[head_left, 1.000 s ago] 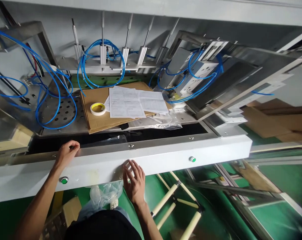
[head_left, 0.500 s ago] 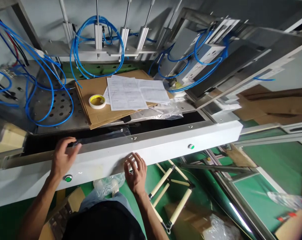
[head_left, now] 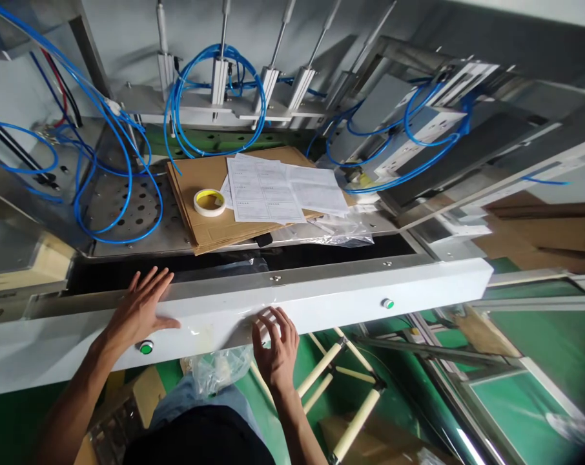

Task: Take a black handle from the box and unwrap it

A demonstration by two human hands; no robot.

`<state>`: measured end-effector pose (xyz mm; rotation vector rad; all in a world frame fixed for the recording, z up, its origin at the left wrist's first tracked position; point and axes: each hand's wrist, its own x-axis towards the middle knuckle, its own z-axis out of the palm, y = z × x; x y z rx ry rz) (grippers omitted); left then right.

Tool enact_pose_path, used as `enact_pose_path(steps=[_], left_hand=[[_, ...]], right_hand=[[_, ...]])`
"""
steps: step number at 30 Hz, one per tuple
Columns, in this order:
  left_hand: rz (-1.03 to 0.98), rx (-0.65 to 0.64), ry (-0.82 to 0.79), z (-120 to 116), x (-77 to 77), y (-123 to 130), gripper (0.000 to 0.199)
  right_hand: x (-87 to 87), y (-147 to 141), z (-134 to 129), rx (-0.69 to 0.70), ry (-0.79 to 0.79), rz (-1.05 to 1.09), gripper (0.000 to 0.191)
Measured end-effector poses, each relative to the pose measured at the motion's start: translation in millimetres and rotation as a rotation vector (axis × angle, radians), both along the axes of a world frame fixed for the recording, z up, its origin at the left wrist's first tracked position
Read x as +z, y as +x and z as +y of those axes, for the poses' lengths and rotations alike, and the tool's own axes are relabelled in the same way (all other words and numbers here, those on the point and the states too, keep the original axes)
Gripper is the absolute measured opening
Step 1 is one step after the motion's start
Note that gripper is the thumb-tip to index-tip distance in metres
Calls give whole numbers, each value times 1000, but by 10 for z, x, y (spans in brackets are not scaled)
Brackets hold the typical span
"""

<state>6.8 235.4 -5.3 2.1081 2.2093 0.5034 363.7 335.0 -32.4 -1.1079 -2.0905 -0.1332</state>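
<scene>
Where the work lies: white front beam (head_left: pixel 341 297), before the cardboard sheets (head_left: pixel 203 232).
Left hand (head_left: pixel 140 310): spread open over its edge, seems smoothing; next move probably calls for flat fingers.
Right hand (head_left: pixel 277 352): curled at its front face; whether gripping, cannot tell.
Green button (head_left: pixel 146 347): near left thumb.

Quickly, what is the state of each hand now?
Left hand: open, over the white beam.
Right hand: half curled; whether it holds anything cannot be told.
</scene>
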Motion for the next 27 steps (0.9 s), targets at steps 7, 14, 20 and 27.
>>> enact_pose_path(steps=[7, 14, 20, 27], left_hand=[[24, 85, 143, -92, 95, -108, 105], [38, 79, 228, -333, 257, 249, 71], [8, 229, 369, -432, 189, 678, 77], [-125, 746, 554, -888, -40, 1249, 58]], right_hand=[[-10, -5, -16, -47, -46, 98, 13], [-31, -36, 54, -29, -6, 88, 17], [-41, 17, 175, 32, 18, 81, 19], [-81, 171, 385, 215, -54, 182, 22]])
